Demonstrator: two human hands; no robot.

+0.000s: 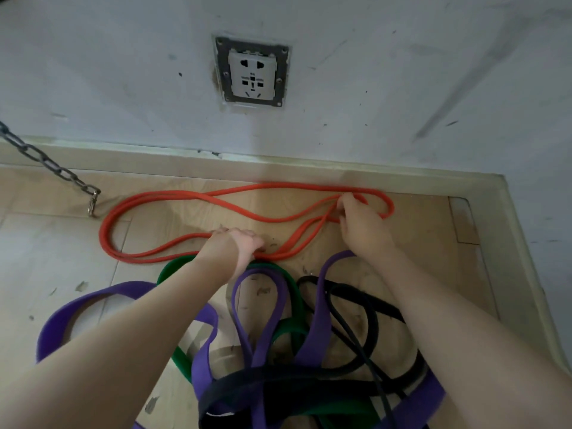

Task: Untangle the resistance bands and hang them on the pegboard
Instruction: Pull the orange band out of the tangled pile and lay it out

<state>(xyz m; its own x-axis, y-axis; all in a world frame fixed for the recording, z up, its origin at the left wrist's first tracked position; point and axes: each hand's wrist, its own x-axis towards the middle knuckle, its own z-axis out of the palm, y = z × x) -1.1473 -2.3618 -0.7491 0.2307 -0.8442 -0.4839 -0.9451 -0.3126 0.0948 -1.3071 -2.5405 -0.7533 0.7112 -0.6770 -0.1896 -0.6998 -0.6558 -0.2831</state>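
Note:
A thin red resistance band [173, 198] lies in long loops on the wooden floor near the wall. My left hand [238, 246] presses down on its near strands, fingers closed over them. My right hand [359, 219] pinches the red strands at the loop's right end. Closer to me lies a tangled heap: a wide purple band [93, 300], a green band [173, 267] and black bands [365, 308], crossing over one another. No pegboard is in view.
A white scuffed wall with a power socket [253, 74] rises behind a pale baseboard [309, 167]. A metal chain with a clip [55, 168] hangs down at the left and touches the floor. The baseboard turns a corner at the right.

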